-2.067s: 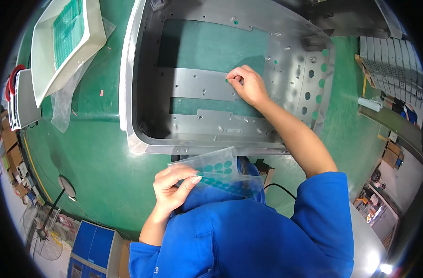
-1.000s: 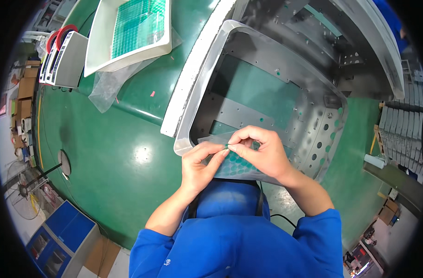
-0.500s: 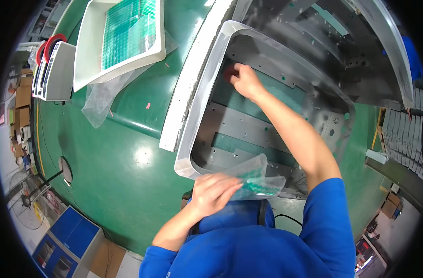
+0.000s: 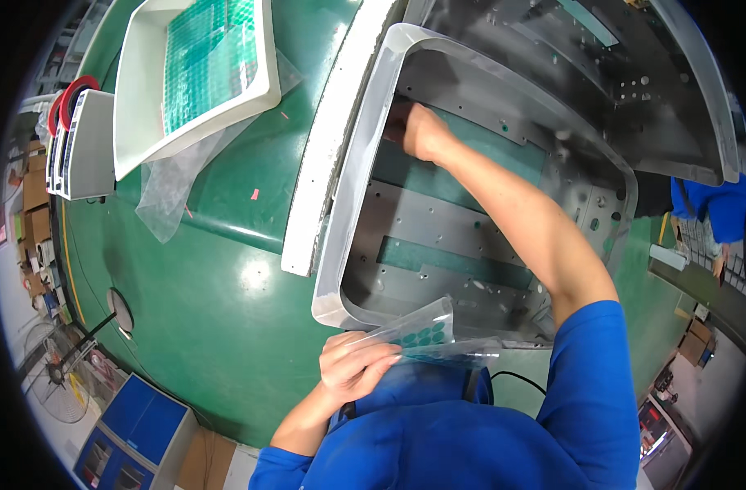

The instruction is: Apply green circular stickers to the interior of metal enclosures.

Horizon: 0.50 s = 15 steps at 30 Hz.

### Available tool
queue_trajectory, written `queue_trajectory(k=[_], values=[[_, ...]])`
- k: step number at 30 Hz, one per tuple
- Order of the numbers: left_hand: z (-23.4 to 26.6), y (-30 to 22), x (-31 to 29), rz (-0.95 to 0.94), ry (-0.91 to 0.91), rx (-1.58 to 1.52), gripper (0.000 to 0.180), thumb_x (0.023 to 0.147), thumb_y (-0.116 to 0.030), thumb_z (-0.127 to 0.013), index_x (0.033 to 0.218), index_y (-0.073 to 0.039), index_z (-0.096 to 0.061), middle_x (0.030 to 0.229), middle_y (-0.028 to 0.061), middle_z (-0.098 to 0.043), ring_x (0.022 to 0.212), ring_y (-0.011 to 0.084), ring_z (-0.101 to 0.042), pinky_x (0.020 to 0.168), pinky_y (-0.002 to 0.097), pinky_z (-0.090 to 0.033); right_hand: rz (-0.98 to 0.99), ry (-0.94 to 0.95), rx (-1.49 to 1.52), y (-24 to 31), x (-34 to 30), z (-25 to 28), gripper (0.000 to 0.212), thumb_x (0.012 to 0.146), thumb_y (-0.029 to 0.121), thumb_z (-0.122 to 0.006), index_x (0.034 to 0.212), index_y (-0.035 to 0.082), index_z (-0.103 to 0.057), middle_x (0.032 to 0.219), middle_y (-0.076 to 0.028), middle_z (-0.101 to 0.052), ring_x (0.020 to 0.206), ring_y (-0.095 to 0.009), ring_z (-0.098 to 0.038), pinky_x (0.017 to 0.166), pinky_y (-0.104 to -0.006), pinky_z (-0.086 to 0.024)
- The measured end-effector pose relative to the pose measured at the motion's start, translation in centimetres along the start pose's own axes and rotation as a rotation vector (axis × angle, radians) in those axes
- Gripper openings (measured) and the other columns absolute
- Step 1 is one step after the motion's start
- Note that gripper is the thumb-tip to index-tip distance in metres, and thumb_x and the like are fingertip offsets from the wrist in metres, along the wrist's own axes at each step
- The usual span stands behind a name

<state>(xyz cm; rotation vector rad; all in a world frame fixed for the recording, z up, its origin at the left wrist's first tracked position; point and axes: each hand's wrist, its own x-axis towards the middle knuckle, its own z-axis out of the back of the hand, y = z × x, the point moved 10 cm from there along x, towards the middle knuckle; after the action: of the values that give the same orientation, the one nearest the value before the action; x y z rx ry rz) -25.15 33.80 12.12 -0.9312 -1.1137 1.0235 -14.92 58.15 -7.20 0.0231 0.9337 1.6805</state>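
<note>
My left hand [image 4: 355, 364] pinches a curled clear sheet of round green stickers [image 4: 422, 333], just outside the near edge of a grey metal housing [image 4: 337, 245]. My right arm reaches into that housing. At its far left inner corner, my right hand [image 4: 423, 133] is against or close to the shaded wall. The fingertips are lost in shadow, so what they hold, if anything, does not show. Small green dots sit on some holes of the housing, and its floor plates have wide cutouts.
On the green table at left, a white tray [image 4: 267, 82] holds more green sticker sheets, with a clear plastic bag [image 4: 167, 196] under it. A white-edged beam [image 4: 320, 163] runs beside the housing. A second grey metal part [image 4: 675, 106] stands at right. Another person in blue [image 4: 716, 212] is at far right.
My right hand has shifted slightly left and deeper into the corner. The sticker sheet in my left hand has tilted and moved a little left. A person in blue shows more at far right.
</note>
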Motion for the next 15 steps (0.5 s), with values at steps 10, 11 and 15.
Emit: queue_trajectory(k=[10,11,15], values=[[-0.06,0.56,-0.32,0.044,0.014,-0.025,0.013,0.062,-0.001,-0.069,0.074,0.0,-0.063,0.065,0.0084,-0.06,0.047,0.0176,-0.053,0.042,0.0253,-0.039,-0.04,-0.012,-0.014,0.57,-0.43,0.54,0.022,0.073,0.013,-0.055,0.092,0.02,-0.063,0.092,-0.009,-0.061,0.09,-0.027,-0.057,0.071,-0.0355,-0.046],[-0.06,0.6,-0.36,0.045,0.016,-0.024,0.013,0.062,-0.001,-0.069,0.074,0.0,-0.063,0.065,0.0084,-0.06,0.047,0.0176,-0.053,0.042,0.0253,-0.039,-0.056,-0.012,-0.032,0.38,-0.32,0.45,0.021,0.073,0.014,-0.055,0.092,0.019,-0.064,0.092,-0.009,-0.061,0.089,-0.027,-0.057,0.071,-0.0357,-0.046],[-0.18,0.7,-0.51,0.043,0.018,-0.021,0.014,0.062,-0.001,-0.069,0.074,0.0,-0.063,0.065,0.0081,-0.06,0.047,0.0176,-0.053,0.042,0.0252,-0.04,-0.088,-0.014,-0.084,0.14,-0.1,0.34,0.019,0.074,0.017,-0.055,0.09,0.018,-0.064,0.092,-0.011,-0.061,0.089,-0.028,-0.058,0.071,-0.0365,-0.046]])
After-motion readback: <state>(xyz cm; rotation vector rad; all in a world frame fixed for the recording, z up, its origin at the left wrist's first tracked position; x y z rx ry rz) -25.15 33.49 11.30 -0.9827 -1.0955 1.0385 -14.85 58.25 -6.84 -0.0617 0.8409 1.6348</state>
